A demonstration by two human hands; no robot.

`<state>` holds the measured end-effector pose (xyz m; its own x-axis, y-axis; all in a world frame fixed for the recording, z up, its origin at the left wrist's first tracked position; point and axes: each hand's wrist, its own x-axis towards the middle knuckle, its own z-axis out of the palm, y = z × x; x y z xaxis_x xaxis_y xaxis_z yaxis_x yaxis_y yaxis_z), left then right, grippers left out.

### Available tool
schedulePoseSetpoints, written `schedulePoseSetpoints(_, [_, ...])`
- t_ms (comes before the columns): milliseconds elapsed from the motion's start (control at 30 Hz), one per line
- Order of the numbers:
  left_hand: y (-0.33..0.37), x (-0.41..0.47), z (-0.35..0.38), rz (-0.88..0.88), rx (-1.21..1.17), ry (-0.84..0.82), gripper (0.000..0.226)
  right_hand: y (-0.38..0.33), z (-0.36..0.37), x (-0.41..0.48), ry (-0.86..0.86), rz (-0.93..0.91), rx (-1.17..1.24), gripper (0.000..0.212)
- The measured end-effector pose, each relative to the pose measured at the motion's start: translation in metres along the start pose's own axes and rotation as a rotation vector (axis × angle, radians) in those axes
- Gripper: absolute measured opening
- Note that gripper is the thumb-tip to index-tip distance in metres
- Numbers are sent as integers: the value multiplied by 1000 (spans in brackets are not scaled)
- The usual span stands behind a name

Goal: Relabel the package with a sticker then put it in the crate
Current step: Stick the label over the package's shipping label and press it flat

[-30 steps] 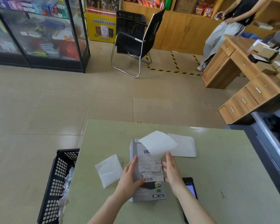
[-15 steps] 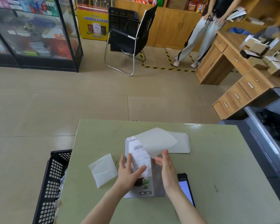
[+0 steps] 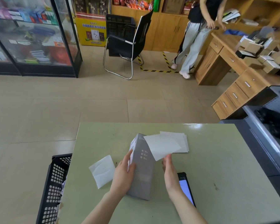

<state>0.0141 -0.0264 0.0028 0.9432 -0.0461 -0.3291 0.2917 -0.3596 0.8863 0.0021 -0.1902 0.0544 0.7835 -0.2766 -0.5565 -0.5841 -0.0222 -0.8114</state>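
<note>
At the near edge of the pale green surface the left hand grips the grey rectangular cardboard package by its left side, tipping it up on edge; the right hand stays loosely open beside it, fingertips pinching a white backing sheet — a black smartphone lies just right of that wrist; a loose white paper square rests left of the package; the black perforated plastic crate sits off the surface's left edge; farther back, a stack of white label sheets.
</note>
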Motion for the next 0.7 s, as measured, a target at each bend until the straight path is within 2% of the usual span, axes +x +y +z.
schedulePoseSetpoints(67, [3, -2, 2, 55, 57, 6, 54, 1, 3, -3, -19, 36, 24, 76])
schedulePoseSetpoints(133, [3, -2, 5, 78, 82, -16, 54, -1, 6, -7, -33, 55, 83, 56])
schedulePoseSetpoints(200, [1, -4, 8, 74, 84, -65, 59, -3, 8, -8, -44, 50, 140, 50])
schedulePoseSetpoints(367, [-1, -8, 13, 39, 47, -95, 104, -7, 7, -9, -8, -36, 199, 28])
schedulePoseSetpoints(467, [5, -9, 16, 41, 110, -75, 118, -6, 7, -12, 61, -151, 188, 23])
schedulePoseSetpoints(567, [13, -11, 23, 11, 291, -29, 134, -2, 10, -14, 77, -236, 161, 22])
schedulePoseSetpoints(700, [18, -12, 30, 7, 467, 12, 136, 3, 9, -9, 145, -265, 103, 21])
